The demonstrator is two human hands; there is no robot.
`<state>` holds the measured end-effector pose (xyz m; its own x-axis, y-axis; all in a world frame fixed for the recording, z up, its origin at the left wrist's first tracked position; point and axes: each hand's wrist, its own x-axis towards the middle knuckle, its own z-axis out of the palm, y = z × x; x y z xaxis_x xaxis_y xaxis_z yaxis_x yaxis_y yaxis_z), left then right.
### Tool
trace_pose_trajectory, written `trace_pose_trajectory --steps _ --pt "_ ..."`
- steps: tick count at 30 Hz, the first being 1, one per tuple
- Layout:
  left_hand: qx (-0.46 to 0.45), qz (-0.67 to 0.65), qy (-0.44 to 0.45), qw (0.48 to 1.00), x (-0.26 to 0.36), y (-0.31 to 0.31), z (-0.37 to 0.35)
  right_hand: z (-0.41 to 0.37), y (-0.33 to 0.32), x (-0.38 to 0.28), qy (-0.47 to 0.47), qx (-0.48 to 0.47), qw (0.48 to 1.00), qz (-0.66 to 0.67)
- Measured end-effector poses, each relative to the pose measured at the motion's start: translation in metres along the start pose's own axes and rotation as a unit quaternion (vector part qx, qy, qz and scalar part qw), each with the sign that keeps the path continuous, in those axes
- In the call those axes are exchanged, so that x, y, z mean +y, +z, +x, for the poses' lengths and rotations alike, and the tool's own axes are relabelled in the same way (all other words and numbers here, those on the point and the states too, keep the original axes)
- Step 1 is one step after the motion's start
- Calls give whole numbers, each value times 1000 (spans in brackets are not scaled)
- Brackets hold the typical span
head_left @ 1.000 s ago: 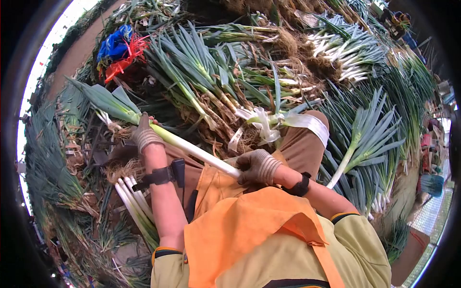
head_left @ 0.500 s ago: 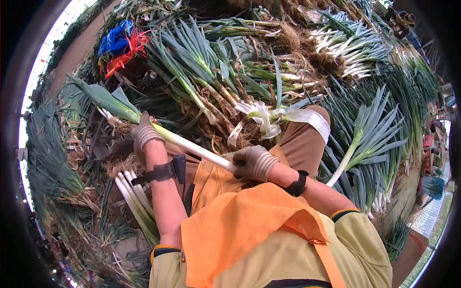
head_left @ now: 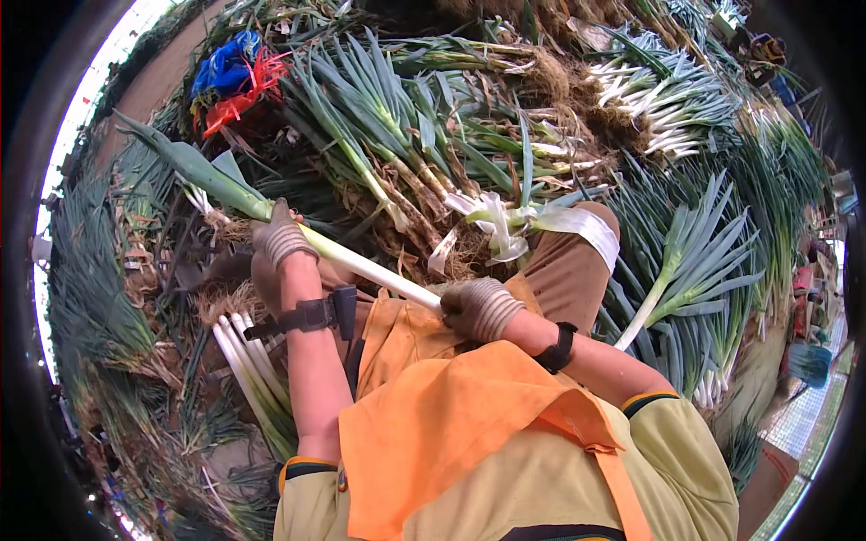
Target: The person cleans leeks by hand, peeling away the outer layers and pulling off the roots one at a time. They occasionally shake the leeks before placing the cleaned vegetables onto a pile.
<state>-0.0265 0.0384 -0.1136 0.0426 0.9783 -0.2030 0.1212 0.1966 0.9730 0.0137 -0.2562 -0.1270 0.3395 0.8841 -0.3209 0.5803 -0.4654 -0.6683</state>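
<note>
A long green onion [head_left: 365, 269] with a peeled white shank slants across my lap, its green leaves toward the upper left. My gloved left hand [head_left: 281, 239] is wrapped round it where white turns to green. My gloved right hand [head_left: 478, 308] is closed round the lower white end, hiding the tip. Just beyond my hands, torn white peelings [head_left: 496, 225] lie by my knee, beside unpeeled green onions [head_left: 397, 162] with brown dry skins and roots. To the right, a peeled green onion [head_left: 663, 288] rests on a leafy pile.
Rooted green onions [head_left: 248, 361] lie by my left forearm. Blue netting [head_left: 225, 65] and red plastic twine [head_left: 244, 97] sit at the upper left. More white-stemmed green onions [head_left: 667, 104] are heaped at the upper right. An orange apron [head_left: 451, 433] covers my front.
My left hand and the upper part of the green onion have shifted slightly. My right hand stays almost in place, and both hands keep their hold.
</note>
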Motion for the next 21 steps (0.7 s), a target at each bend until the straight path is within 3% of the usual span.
trace_pose_trajectory --steps 2,4,5,7,8,9,10,13,19,21 --pt "1 12 20 1000 3 -1 -3 1 -3 7 8 27 1000 -5" --pt "-91 -93 -22 991 3 -9 0 -2 -4 13 7 53 998 37" --pt "-94 -92 -22 991 4 -14 2 -3 -4 15 7 80 993 81" --pt "-272 -171 -83 943 10 -28 3 -3 -3 21 14 86 993 83" --pt "-317 -170 -81 929 10 -34 5 -1 -3 29 40 51 979 193" --pt "-318 -170 -81 929 7 -33 9 1 -3 36 64 14 952 299" --pt "-327 -176 -89 924 2 -31 13 4 -3 42 79 -3 942 325" --pt "-339 -172 -109 918 -5 -24 16 4 -5 49 52 -6 955 292" --pt "-234 -48 -132 962 -13 -1 12 -4 4 53 54 -51 944 322" --pt "-238 -45 -112 964 -29 1 28 -6 9 56 36 -34 937 346"
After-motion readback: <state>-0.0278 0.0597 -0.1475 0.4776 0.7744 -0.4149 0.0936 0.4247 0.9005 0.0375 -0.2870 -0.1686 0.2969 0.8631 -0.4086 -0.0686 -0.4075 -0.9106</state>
